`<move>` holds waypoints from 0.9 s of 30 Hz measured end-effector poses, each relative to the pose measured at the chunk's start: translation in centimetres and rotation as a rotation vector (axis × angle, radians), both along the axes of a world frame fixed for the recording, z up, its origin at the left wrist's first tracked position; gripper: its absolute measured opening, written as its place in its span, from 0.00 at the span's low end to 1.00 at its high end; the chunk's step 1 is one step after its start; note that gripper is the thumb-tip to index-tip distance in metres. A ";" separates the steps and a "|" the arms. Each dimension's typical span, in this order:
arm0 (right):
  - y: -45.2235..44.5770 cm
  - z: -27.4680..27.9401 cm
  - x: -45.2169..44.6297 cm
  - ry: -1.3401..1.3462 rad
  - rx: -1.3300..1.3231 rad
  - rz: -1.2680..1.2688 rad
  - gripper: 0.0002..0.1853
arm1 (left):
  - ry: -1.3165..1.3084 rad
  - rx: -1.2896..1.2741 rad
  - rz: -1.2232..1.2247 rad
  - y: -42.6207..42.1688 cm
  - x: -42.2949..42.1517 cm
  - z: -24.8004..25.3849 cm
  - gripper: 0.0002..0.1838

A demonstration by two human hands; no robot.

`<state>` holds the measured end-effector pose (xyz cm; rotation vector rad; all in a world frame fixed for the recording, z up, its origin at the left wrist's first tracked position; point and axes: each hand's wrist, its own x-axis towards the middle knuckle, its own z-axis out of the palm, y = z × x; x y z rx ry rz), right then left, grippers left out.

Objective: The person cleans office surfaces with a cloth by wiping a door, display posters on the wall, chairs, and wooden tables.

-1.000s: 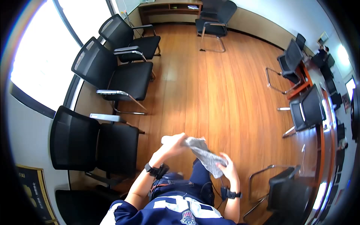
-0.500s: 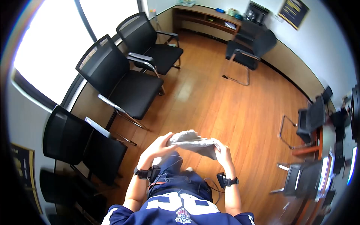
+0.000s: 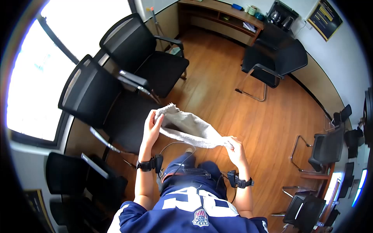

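Note:
A light grey cloth (image 3: 190,126) with a frayed edge is stretched between my two hands, above the wooden floor. My left hand (image 3: 152,126) pinches its upper left end, fingers closed on the fabric. Lower down, my right hand (image 3: 235,149) grips the opposite end, where the cloth is bunched. The middle of the cloth sags open into a hollow fold. Both wrists carry a black strapped device. A thin cable runs below the cloth, over my legs.
Black chairs (image 3: 130,112) line the window side at left, the nearest close to my left hand. Another black chair (image 3: 268,62) stands at the far right, beside a wooden shelf (image 3: 217,15). More chairs (image 3: 326,149) and a desk are along the right wall.
The folded cloth has been spread open and pulled wider. My left hand has risen, while my right hand stays lower. The view has shifted closer to the left chairs.

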<state>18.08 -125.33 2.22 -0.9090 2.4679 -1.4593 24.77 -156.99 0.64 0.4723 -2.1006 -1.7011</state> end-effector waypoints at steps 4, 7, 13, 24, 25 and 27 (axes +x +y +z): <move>-0.1 -0.3 -8.1 -0.213 -0.026 -0.115 0.09 | -0.026 -0.127 -0.100 -1.5 -11.8 1.2 0.09; -1.7 -1.4 -14.0 -0.363 -0.078 -0.041 0.08 | -0.073 -0.113 -0.210 -1.4 -19.2 1.1 0.10; -7.3 -2.0 -31.7 -0.408 -0.182 0.220 0.08 | -0.093 -0.101 -0.341 -2.1 -34.8 0.9 0.12; -23.4 1.3 -65.2 -0.342 -0.268 0.998 0.08 | 0.001 0.400 -0.449 -9.4 -56.5 7.5 0.21; -24.9 1.7 -66.5 -0.245 -0.171 1.059 0.10 | -0.021 0.469 -0.482 -10.8 -58.1 6.6 0.20; -28.1 0.0 -69.6 -0.114 -0.161 1.091 0.13 | -0.071 0.543 -0.482 -12.9 -62.5 5.8 0.19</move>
